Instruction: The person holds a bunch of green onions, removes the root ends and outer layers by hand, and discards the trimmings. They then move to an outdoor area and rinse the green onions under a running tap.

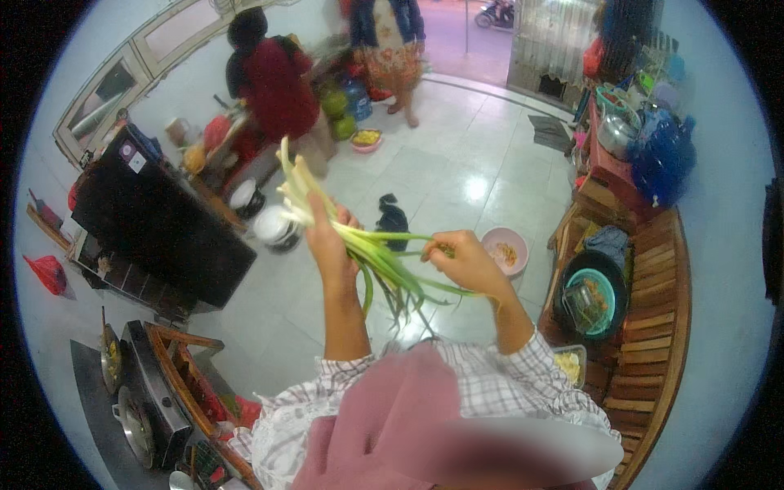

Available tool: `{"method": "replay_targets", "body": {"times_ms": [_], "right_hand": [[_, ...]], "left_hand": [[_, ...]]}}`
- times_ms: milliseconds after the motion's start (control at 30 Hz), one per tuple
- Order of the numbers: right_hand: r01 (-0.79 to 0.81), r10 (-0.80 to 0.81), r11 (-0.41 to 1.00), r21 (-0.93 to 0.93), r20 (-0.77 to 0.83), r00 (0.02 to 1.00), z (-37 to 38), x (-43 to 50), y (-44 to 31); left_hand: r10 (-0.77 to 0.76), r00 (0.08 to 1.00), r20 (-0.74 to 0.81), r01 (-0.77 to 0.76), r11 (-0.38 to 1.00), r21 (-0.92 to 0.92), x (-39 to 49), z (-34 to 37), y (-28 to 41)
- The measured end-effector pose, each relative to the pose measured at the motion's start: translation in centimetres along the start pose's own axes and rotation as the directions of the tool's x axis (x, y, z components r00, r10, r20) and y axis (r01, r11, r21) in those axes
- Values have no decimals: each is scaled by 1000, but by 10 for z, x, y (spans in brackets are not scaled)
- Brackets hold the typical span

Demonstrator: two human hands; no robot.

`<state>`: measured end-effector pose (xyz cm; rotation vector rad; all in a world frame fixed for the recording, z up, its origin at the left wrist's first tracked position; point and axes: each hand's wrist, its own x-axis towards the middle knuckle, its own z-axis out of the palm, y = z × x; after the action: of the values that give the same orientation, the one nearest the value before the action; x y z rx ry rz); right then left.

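In my left hand (331,242) is a bunch of spring onions (380,257), gripped near the pale stem ends, which point up and away. The green leaves fan down to the right across my front. My right hand (462,257) pinches some of the green leaves at the bunch's right side; the fingertips are partly hidden. A pink bowl (520,248) with small brownish pieces stands on the tiled floor beyond my right hand. On the floor behind the bunch lies a dark object (392,220) that I cannot identify.
A wooden bench (649,349) on the right holds a turquoise basin (609,315) inside a black one. At left stand a black fridge (159,214) and a gas stove (153,398). Two people stand farther off, near a small bowl of yellow food (366,138).
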<state>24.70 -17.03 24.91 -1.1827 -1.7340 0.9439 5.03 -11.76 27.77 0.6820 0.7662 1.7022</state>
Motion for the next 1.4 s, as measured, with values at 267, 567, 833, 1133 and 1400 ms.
{"method": "replay_targets", "body": {"times_ms": [267, 567, 833, 1133, 1400], "right_hand": [[70, -63, 994, 82, -92, 994, 11, -11, -2], [158, -99, 972, 174, -306, 947, 2, -27, 23], [82, 424, 530, 844, -347, 837, -33, -57, 48], [238, 157, 365, 900, -312, 937, -42, -57, 16], [288, -367, 929, -231, -506, 780, -13, -15, -28]], "left_hand": [[-70, 996, 54, 71, 997, -6, 1, 1, 0], [31, 996, -85, -41, 992, -118, 13, -2, 6], [162, 965, -205, -209, 950, -233, 41, -20, 13], [102, 957, -273, -186, 934, -305, 57, -18, 11], [205, 925, -320, -260, 955, -140, 40, -8, 5]]}}
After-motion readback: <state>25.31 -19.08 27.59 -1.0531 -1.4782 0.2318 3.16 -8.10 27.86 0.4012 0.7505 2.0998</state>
